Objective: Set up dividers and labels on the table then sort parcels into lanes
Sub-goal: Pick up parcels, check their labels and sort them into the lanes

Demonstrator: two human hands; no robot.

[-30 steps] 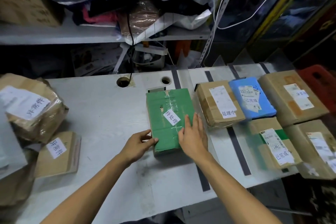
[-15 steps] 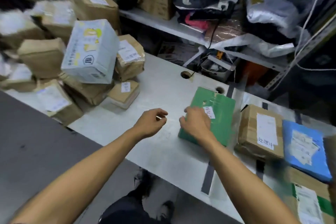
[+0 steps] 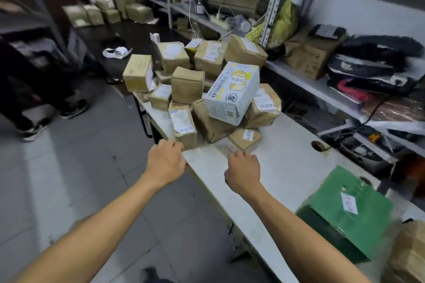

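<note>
Both hands reach toward the parcel pile (image 3: 207,89) at the table's (image 3: 282,167) far end. The left hand (image 3: 164,163) hangs at the table edge, fingers loosely curled, holding nothing, just short of a brown parcel (image 3: 184,125). The right hand (image 3: 242,172) hovers over the tabletop, fingers relaxed, empty, near a small flat parcel (image 3: 245,138). The green box (image 3: 345,211) sits well apart at the right.

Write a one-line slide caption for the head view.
Both bare hands, left hand and right hand, reach empty toward the parcel pile, the green parcel lying behind them.
</note>
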